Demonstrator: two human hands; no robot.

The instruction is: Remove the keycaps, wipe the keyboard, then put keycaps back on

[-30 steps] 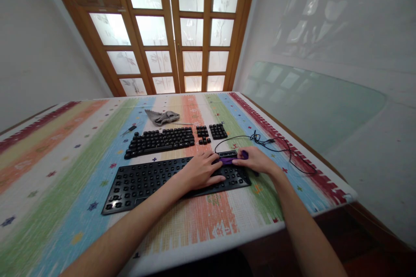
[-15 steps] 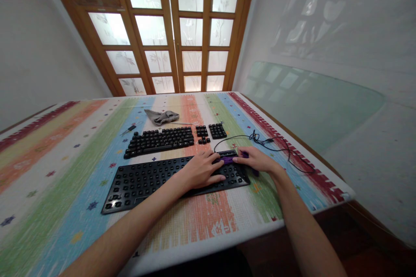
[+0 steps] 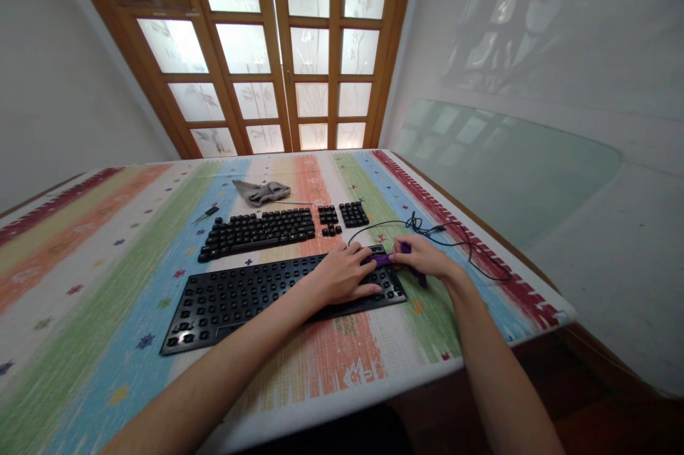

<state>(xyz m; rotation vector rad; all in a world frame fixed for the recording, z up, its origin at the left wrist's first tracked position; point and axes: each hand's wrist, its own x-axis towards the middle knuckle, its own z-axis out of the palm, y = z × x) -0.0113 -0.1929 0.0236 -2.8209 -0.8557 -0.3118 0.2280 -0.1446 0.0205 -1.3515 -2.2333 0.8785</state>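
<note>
A black keyboard base [image 3: 235, 298] with its keycaps off and its switches bare lies tilted across the tablecloth. On its right part rests my left hand [image 3: 345, 275], fingers spread and thumb apart, its fingertips touching one end of a purple cloth [image 3: 382, 260]. My right hand [image 3: 422, 255] is closed on that cloth over the keyboard's upper right corner. A loose end of the cloth hangs past the keyboard's right edge. Beyond the base, black keycaps [image 3: 261, 231] are laid out in keyboard order, with smaller groups of keycaps [image 3: 353, 213] to their right.
A grey cloth [image 3: 261, 191] lies crumpled behind the keycaps. Left of them is a small tool with a black end [image 3: 212, 211]. The black cable [image 3: 427, 227] curls over the right side of the striped tablecloth [image 3: 96, 341]. A wall stands close on the right.
My left hand has shifted slightly right over the keyboard. My right hand has moved a little with the purple cloth, which bunches differently. The whole view has drifted slightly.
</note>
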